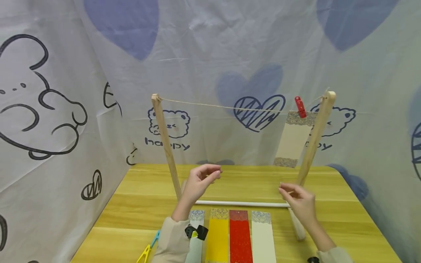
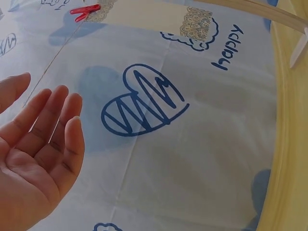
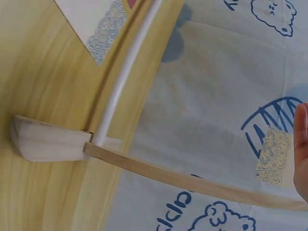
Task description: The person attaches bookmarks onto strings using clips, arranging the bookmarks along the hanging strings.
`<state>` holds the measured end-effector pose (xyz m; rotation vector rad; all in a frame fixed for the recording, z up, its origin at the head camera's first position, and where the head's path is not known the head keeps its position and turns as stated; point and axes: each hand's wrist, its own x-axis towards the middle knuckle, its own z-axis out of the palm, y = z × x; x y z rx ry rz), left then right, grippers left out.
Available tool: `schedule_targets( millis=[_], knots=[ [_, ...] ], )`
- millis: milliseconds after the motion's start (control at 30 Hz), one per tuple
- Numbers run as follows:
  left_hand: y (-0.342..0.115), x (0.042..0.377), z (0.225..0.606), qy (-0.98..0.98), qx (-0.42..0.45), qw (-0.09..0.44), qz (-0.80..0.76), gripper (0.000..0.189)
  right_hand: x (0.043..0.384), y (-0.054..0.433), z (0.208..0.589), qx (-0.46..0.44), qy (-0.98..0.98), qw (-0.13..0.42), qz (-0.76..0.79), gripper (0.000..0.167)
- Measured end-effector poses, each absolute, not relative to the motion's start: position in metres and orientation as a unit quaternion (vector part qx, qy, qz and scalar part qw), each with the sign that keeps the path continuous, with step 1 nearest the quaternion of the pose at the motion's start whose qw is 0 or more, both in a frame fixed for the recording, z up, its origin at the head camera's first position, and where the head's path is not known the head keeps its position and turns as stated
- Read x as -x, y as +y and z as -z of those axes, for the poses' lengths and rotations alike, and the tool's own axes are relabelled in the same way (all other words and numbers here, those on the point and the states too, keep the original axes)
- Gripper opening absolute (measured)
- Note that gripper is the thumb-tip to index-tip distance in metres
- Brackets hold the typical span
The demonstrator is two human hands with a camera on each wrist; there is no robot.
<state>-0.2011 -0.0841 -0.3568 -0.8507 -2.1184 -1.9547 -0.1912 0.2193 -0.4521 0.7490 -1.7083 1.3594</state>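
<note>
My left hand (image 1: 201, 182) is raised behind the row of cards, fingers loosely bent and holding nothing. In the left wrist view its palm (image 2: 36, 173) shows bare. My right hand (image 1: 300, 204) hovers beside the right post (image 1: 316, 135), its fingers curved and empty; only its edge (image 3: 301, 149) enters the right wrist view. A cream paper strip (image 1: 291, 140) with patterned ends hangs from the string (image 1: 207, 105) near that post. A red clothespin (image 1: 300, 106) clips its top edge to the string.
Cards lie in a row in front: a pale one (image 1: 196, 252), a yellow (image 1: 217, 237), a red (image 1: 240, 233) and a cream (image 1: 263, 237). A blue clothespin (image 1: 155, 238) and a yellow clothespin (image 1: 144, 254) lie front left. A white rod (image 1: 243, 203) joins the left post (image 1: 166, 146) and the right one.
</note>
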Motion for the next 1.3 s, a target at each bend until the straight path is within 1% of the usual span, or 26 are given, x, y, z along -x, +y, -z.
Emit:
schedule_targets(
  millis=[167,200,233,367,533,667,733,800,900,933,967,1033,1133,1300],
  knots=[
    [-0.092,0.198,0.366,-0.705,0.259,0.078,0.655,0.021,0.191,0.219,0.463,-0.281,-0.692,0.4,-0.532,0.018],
    [-0.093,0.197,0.367,-0.703,0.258,0.08,0.658,0.021,0.183,0.214,0.452,-0.259,-0.713,0.398,-0.515,0.02],
    [-0.095,0.196,0.368,-0.702,0.256,0.082,0.66,0.021,0.183,0.214,0.454,-0.251,-0.722,0.395,-0.51,0.02],
    [-0.1,0.193,0.373,-0.69,0.254,0.084,0.672,0.021,0.181,0.215,0.464,-0.226,-0.736,0.365,-0.523,0.022],
    [-0.109,0.188,0.382,-0.684,0.24,0.077,0.685,0.021,0.18,0.215,0.483,-0.204,-0.712,0.325,-0.588,0.022],
    [-0.116,0.184,0.391,-0.691,0.224,0.074,0.683,0.021,0.18,0.216,0.501,-0.171,-0.722,0.304,-0.597,0.021],
    [-0.118,0.182,0.395,-0.693,0.217,0.073,0.683,0.021,0.189,0.221,0.523,-0.192,-0.719,0.297,-0.598,0.022],
    [-0.121,0.18,0.399,-0.694,0.205,0.07,0.687,0.021,0.19,0.22,0.53,-0.197,-0.729,0.289,-0.589,0.023],
    [-0.124,0.177,0.404,-0.695,0.184,0.065,0.692,0.021,0.185,0.215,0.529,-0.198,-0.735,0.279,-0.585,0.024],
    [-0.125,0.175,0.406,-0.695,0.177,0.065,0.694,0.022,0.179,0.211,0.52,-0.177,-0.753,0.275,-0.571,0.026],
    [-0.126,0.174,0.408,-0.695,0.169,0.065,0.696,0.021,0.177,0.209,0.518,-0.174,-0.754,0.269,-0.573,0.025],
    [-0.128,0.171,0.412,-0.696,0.158,0.067,0.697,0.02,0.175,0.208,0.522,-0.174,-0.761,0.259,-0.569,0.026],
    [-0.132,0.168,0.419,-0.697,0.151,0.076,0.697,0.019,0.178,0.213,0.537,-0.182,-0.774,0.227,-0.563,0.03],
    [-0.137,0.163,0.428,-0.699,0.147,0.087,0.695,0.02,0.179,0.215,0.55,-0.179,-0.804,0.141,-0.549,0.039]
  ],
)
